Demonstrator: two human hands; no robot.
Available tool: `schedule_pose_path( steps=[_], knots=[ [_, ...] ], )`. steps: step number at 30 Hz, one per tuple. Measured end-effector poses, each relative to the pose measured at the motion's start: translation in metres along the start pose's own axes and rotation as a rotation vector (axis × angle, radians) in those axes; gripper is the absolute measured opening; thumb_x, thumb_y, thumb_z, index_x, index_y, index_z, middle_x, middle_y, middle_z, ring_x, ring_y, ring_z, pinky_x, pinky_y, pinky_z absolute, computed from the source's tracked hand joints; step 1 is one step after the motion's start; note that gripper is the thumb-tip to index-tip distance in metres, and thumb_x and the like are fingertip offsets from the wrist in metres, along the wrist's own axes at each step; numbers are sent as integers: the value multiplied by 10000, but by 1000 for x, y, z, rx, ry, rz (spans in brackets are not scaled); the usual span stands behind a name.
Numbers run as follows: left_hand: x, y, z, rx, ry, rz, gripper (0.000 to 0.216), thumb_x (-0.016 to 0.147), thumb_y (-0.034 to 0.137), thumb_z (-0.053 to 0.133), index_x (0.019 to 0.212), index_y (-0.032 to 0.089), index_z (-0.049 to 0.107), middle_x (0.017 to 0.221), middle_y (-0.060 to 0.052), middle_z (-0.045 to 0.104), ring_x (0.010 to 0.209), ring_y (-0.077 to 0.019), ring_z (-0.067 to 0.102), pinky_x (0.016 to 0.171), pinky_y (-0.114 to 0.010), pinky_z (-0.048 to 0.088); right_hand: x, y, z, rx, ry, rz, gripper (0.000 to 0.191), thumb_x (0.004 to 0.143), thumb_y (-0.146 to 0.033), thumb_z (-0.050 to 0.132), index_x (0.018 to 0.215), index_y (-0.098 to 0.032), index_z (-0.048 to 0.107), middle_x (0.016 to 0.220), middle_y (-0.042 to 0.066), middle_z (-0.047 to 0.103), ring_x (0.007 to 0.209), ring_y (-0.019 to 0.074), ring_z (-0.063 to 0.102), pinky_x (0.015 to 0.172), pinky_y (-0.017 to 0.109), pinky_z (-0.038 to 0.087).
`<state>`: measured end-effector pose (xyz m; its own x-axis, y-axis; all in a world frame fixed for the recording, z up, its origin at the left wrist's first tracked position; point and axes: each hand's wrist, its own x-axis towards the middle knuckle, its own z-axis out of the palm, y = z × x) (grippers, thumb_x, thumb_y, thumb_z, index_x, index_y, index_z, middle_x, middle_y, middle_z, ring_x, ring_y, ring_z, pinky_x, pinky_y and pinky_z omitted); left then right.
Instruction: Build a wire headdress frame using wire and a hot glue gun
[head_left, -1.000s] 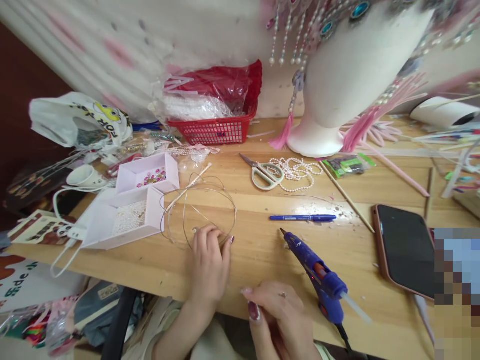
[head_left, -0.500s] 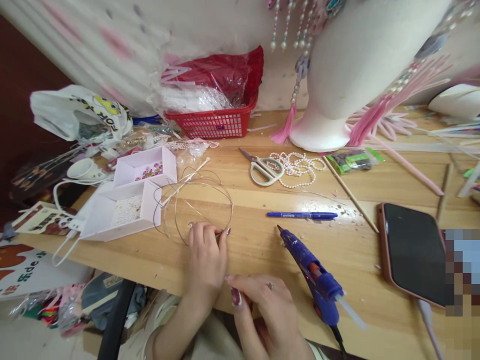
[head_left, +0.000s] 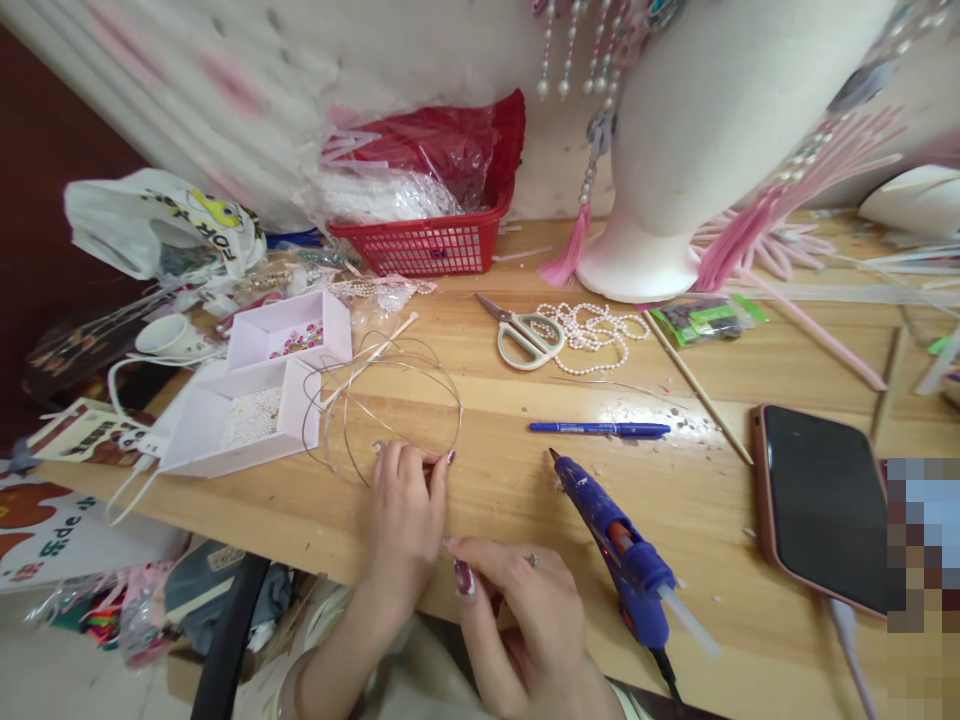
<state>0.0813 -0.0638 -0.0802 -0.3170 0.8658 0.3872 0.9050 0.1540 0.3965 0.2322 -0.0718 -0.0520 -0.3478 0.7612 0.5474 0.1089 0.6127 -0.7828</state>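
My left hand [head_left: 405,510] rests at the table's front, fingers curled and closed on a thin metal wire [head_left: 460,400], whose loose loops spread over the wood beyond it. Close beside its wrist, my right hand [head_left: 525,620] has thumb and forefinger drawn together; anything between them is too small to make out. A blue hot glue gun [head_left: 611,540] with a clear glue stick in its back lies to the right of my right hand. Past its nozzle is a blue pen [head_left: 600,430].
Scissors [head_left: 529,340] and a white bead string [head_left: 600,335] lie mid-table. White trays [head_left: 300,440] with beads and pink gems stand left. Behind are a red basket [head_left: 427,245] and a white foam head [head_left: 660,180] with pink tassels. A phone [head_left: 825,500] is at right.
The whole view has shifted slightly. Both hands keep nearly the same pose, the left still at the wire and the right beside it.
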Motion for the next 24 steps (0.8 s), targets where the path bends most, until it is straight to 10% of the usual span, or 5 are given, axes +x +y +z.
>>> schedule_pose_path(
  steps=[24],
  knots=[
    [-7, 3, -4, -247, -22, -270, 420, 897, 255, 661, 1267, 211, 467, 945, -45, 705, 928, -225, 698, 880, -432, 560, -4, -1, -2, 0, -34, 64, 260, 932, -112, 515, 1151, -225, 597, 685, -40, 675, 547, 114, 633, 646, 236, 521]
  ],
)
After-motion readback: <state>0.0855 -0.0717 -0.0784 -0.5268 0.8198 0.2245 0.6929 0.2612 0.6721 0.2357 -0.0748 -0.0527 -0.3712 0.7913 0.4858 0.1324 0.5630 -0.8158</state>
